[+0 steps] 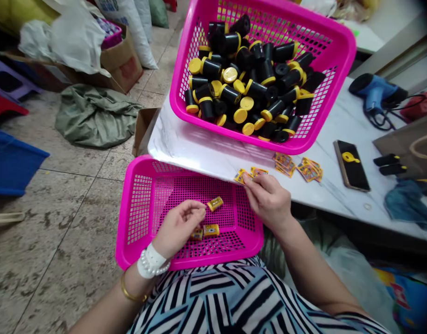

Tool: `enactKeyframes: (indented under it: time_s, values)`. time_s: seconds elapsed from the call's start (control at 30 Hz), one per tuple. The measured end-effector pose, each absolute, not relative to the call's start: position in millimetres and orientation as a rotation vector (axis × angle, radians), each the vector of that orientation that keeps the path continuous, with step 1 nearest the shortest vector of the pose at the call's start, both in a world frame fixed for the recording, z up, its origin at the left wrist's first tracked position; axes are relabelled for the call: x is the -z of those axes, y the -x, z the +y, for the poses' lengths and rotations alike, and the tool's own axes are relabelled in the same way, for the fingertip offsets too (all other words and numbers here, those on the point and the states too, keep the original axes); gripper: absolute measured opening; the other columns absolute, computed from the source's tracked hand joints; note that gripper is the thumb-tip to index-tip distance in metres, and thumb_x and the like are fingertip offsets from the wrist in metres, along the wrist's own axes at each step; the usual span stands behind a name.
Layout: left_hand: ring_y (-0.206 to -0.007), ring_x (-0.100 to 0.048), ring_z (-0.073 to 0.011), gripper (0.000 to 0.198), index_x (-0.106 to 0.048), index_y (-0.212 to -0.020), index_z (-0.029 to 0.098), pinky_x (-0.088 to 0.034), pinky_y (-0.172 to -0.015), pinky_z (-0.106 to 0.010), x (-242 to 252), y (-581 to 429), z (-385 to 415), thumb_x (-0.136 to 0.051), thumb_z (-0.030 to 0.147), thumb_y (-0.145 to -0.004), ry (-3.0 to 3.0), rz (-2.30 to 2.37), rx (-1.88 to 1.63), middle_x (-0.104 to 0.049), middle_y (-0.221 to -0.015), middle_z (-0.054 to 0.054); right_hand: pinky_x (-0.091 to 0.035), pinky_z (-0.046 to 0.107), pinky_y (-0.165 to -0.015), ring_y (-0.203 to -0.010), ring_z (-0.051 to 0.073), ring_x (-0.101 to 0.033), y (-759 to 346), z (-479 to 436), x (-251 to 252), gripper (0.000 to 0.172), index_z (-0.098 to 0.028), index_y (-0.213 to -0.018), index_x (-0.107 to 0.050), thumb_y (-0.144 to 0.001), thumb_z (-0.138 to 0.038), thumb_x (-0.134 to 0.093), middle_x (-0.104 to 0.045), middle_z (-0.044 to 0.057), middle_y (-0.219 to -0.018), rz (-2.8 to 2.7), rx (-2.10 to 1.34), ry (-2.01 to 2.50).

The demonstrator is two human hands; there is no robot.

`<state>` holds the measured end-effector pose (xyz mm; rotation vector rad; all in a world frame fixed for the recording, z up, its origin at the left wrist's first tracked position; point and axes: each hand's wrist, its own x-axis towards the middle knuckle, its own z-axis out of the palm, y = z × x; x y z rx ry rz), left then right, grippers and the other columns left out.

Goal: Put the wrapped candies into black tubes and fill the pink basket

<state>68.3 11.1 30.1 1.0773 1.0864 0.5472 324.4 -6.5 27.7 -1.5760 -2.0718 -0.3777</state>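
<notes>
My left hand [180, 226] is over the lower pink basket [122, 222], its fingers curled and thumb tip near the index finger, with nothing visible between them. Just beyond its fingertips is a small canister with a yellow printed label [215, 203], apart from the hand. Another labelled canister [211, 230] lies lower in the basket, with one more partly behind my fingers. My right hand [269, 199] is at the table's front edge, thumb and fingers pinched on a small orange-yellow printed label [240, 176]. More labels [258, 171] lie beside its fingertips.
A larger pink basket [234, 134] on the white table [178, 139] holds many black canisters with yellow lids [230, 94]. Label piles [309, 170], a phone [352, 165] and a blue heat gun [375, 93] lie rightward. Leftward on the floor are a blue bin [15, 162] and green cloth [95, 116].
</notes>
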Motion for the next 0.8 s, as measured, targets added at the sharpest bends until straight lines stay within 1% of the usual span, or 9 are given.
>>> enactKeyframes:
  time_s: [0.17, 0.3, 0.43, 0.57, 0.63, 0.67, 0.7, 0.77, 0.8]
  values:
    - [-0.055, -0.052, -0.0075, 0.029, -0.065, -0.091, 0.014, -0.041, -0.05, -0.021, -36, -82, 12, -0.065, 0.042, -0.084, -0.906, 0.992, -0.548, -0.063, -0.075, -0.002, -0.053, 0.029, -0.067, -0.072, 0.016, -0.061, -315, -9, -33, 0.019, -0.02, -0.104, -0.073, -0.088, -0.017, -0.064, -0.066, 0.005, -0.079, -1.906, 0.285, 1.525]
    - [-0.051, -0.048, -0.0064, 0.037, -0.066, -0.091, 0.014, -0.038, -0.047, -0.02, -35, -92, 9, -0.068, 0.049, -0.081, -0.811, 0.966, -0.584, -0.063, -0.071, -0.001, -0.049, 0.03, -0.062, -0.066, 0.016, -0.057, -285, -25, -31, 0.029, -0.025, -0.112, -0.071, -0.085, -0.014, -0.067, -0.068, 0.004, -0.078, -1.972, 0.232, 1.409]
    - [-0.051, -0.047, -0.0067, 0.032, -0.066, -0.079, 0.014, -0.036, -0.048, -0.02, -34, -89, 9, -0.073, 0.045, -0.077, -0.783, 1.004, -0.665, -0.057, -0.062, 0.003, -0.05, 0.032, -0.063, -0.069, 0.017, -0.059, -256, -36, -30, 0.033, -0.026, -0.119, -0.068, -0.086, -0.017, -0.065, -0.069, 0.005, -0.081, -2.023, -0.098, 1.311]
    - [-0.062, -0.056, -0.0117, 0.023, -0.068, -0.078, 0.014, -0.045, -0.058, -0.024, -33, -74, 12, -0.071, 0.037, -0.078, -0.969, 1.063, -0.608, -0.064, -0.07, -0.001, -0.054, 0.032, -0.068, -0.079, 0.018, -0.062, -253, -32, -34, 0.047, -0.023, -0.129, -0.059, -0.084, -0.034, -0.069, -0.066, 0.008, -0.099, -1.68, -0.601, 1.459]
    - [-0.063, -0.056, -0.0124, 0.022, -0.068, -0.074, 0.014, -0.045, -0.059, -0.024, -32, -70, 12, -0.069, 0.036, -0.08, -1.107, 1.059, -0.529, -0.063, -0.068, -0.001, -0.052, 0.027, -0.063, -0.072, 0.015, -0.061, -253, -29, -33, 0.033, -0.02, -0.117, -0.064, -0.088, -0.036, -0.065, -0.066, 0.005, -0.093, -1.552, -0.912, 1.492]
    - [-0.06, -0.054, -0.0119, 0.024, -0.067, -0.07, 0.015, -0.043, -0.056, -0.023, -32, -69, 11, -0.068, 0.036, -0.08, -1.154, 1.058, -0.507, -0.061, -0.065, 0.0, -0.049, 0.025, -0.059, -0.067, 0.013, -0.059, -252, -27, -31, 0.022, -0.019, -0.104, -0.067, -0.09, -0.034, -0.061, -0.065, 0.003, -0.084, -1.528, -1.023, 1.494]
    - [-0.058, -0.052, -0.0113, 0.024, -0.065, -0.069, 0.015, -0.042, -0.054, -0.022, -31, -70, 11, -0.069, 0.036, -0.08, -1.178, 1.071, -0.52, -0.059, -0.063, 0.001, -0.046, 0.023, -0.057, -0.062, 0.012, -0.056, -251, -26, -29, 0.018, -0.018, -0.091, -0.067, -0.092, -0.033, -0.058, -0.063, 0.001, -0.075, -1.517, -1.087, 1.499]
    - [-0.057, -0.051, -0.0106, 0.022, -0.064, -0.073, 0.016, -0.042, -0.053, -0.022, -32, -72, 8, -0.069, 0.035, -0.08, -1.18, 1.131, -0.642, -0.059, -0.063, 0.001, -0.041, 0.022, -0.052, -0.056, 0.01, -0.05, -246, -25, -25, 0.029, -0.018, -0.07, -0.06, -0.094, -0.033, -0.055, -0.055, -0.001, -0.061, -1.484, -1.08, 1.532]
    - [-0.058, -0.052, -0.0104, 0.02, -0.064, -0.075, 0.016, -0.042, -0.053, -0.021, -34, -72, 6, -0.069, 0.034, -0.081, -1.173, 1.172, -0.73, -0.059, -0.065, 0.001, -0.038, 0.022, -0.05, -0.054, 0.01, -0.047, -243, -26, -23, 0.034, -0.018, -0.066, -0.057, -0.095, -0.034, -0.053, -0.052, -0.002, -0.058, -1.444, -1.039, 1.557]
